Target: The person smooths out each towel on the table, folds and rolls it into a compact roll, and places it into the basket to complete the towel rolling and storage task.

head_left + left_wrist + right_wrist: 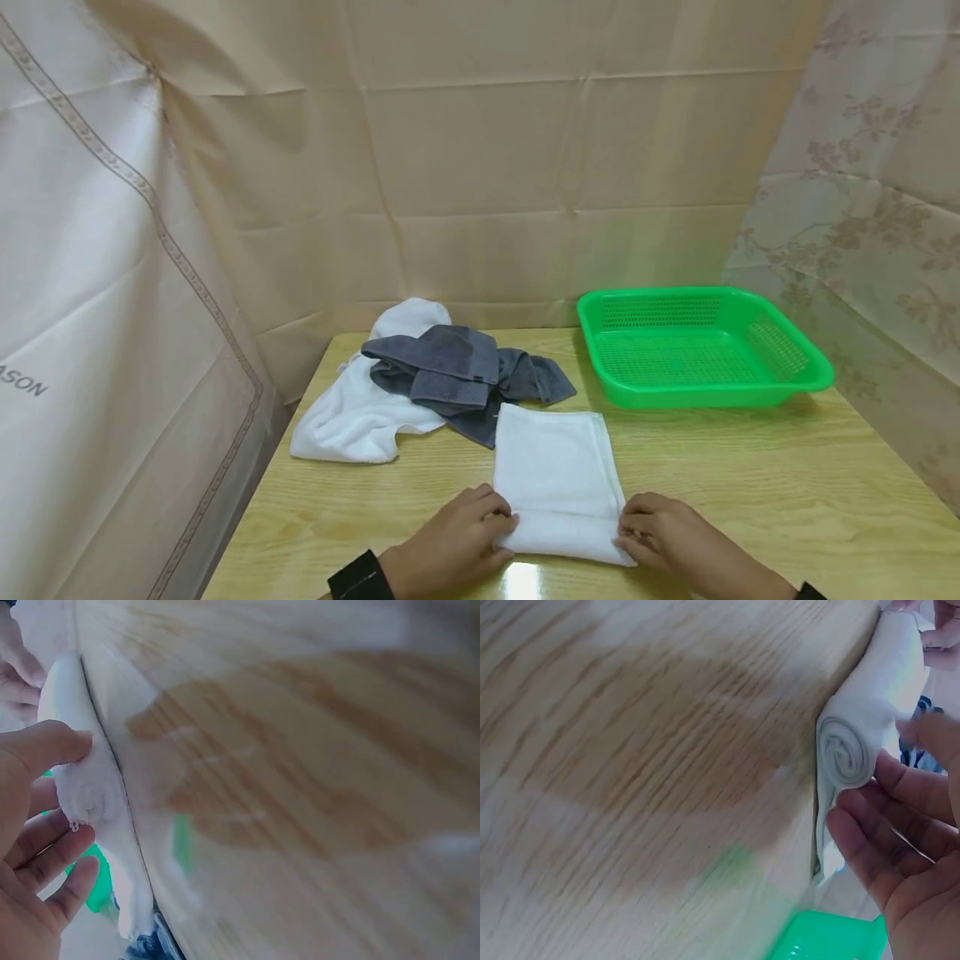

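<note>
A white towel lies on the table, its near end rolled up and its far part flat. My left hand holds the left end of the roll, and the left wrist view shows the thumb on it with the fingers curled around its end. At the opposite end my right hand grips the roll between thumb and fingers. The spiral of the rolled towel faces the camera in the right wrist view, close beside the right fingertips.
Behind the towel to the left, dark grey cloths are heaped over another white cloth. A green plastic basket stands at the back right of the wooden table. Hanging fabric encloses the back and sides.
</note>
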The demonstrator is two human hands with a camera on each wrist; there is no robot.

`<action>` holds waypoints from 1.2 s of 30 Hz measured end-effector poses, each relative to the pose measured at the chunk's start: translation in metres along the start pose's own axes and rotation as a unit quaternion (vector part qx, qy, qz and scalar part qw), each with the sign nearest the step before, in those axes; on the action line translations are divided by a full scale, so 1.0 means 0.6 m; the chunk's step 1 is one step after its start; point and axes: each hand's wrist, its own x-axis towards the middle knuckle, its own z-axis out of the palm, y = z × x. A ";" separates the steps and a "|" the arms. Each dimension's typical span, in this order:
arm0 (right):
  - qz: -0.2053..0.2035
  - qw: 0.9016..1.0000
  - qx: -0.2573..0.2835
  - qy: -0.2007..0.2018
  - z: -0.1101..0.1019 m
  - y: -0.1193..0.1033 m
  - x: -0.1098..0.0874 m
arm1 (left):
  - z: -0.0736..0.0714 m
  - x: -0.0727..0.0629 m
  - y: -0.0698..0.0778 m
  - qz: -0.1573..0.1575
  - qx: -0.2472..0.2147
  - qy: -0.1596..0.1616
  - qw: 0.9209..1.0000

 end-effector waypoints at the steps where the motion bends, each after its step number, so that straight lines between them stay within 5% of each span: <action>1: -0.001 1.000 -0.005 -0.006 0.000 -0.002 -0.002 | 0.001 -0.001 0.000 -0.001 0.004 0.005 1.000; 4: 0.001 0.999 -0.029 -0.019 0.000 -0.007 -0.007 | 0.004 -0.003 -0.001 -0.006 0.013 0.016 1.000; 10: -0.018 0.996 -0.085 0.021 0.014 -0.008 -0.015 | 0.009 -0.008 -0.003 -0.017 0.022 0.018 0.999; 15: -0.009 0.995 -0.093 0.024 0.021 -0.009 -0.012 | 0.006 -0.010 -0.002 -0.040 -0.005 0.012 0.999; 20: 0.073 0.995 0.019 -0.059 0.009 -0.009 -0.006 | 0.002 -0.009 -0.001 -0.092 -0.077 -0.020 0.993; 25: 0.154 0.966 0.173 -0.111 -0.001 0.000 -0.004 | -0.001 -0.011 0.001 -0.143 -0.150 -0.050 0.977; 29: 0.173 0.955 0.225 -0.089 -0.002 0.010 -0.002 | -0.001 -0.009 0.002 -0.143 -0.153 -0.025 0.977; 36: 0.128 0.962 0.240 -0.035 0.000 0.019 0.002 | 0.000 -0.005 -0.002 -0.109 -0.091 0.010 0.990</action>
